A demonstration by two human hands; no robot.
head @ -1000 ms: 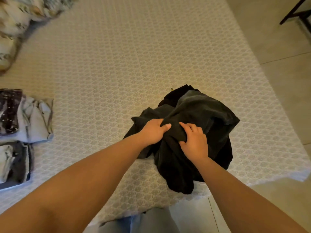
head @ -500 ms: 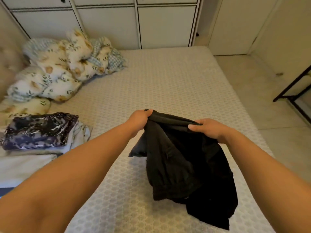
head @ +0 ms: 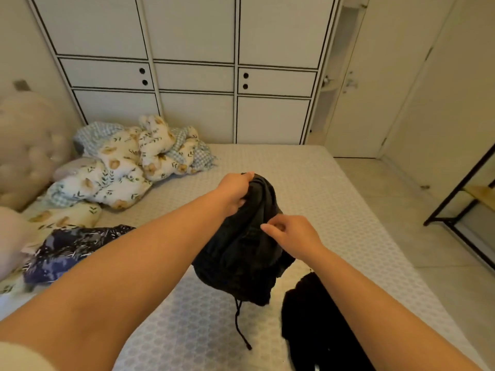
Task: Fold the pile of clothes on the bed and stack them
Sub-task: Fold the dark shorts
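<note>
The left hand (head: 235, 192) grips the top edge of a dark garment (head: 241, 250), its fingers curled round a bunched fold, and holds it lifted above the bed (head: 334, 188). The right hand (head: 292, 235) is lower and nearer the person, fingers pinching the cloth partway down the garment's right side. The garment hangs crumpled from the left hand, its long axis running downward and toward the person, with a drawstring (head: 239, 325) dangling from the lower end to the bed surface. It is not yet spread or squared. A second black garment (head: 316, 325) lies loose on the bed just to the right of the hanging one, below the right forearm. A dark patterned folded piece (head: 72, 250) sits at the left of the bed, partly hidden by the left forearm. Judgement: the step in hand is opening out the garment to find an edge; the right hand is the nearer to the free side and would need to travel away from the left along that top edge to stretch the cloth flat.
</note>
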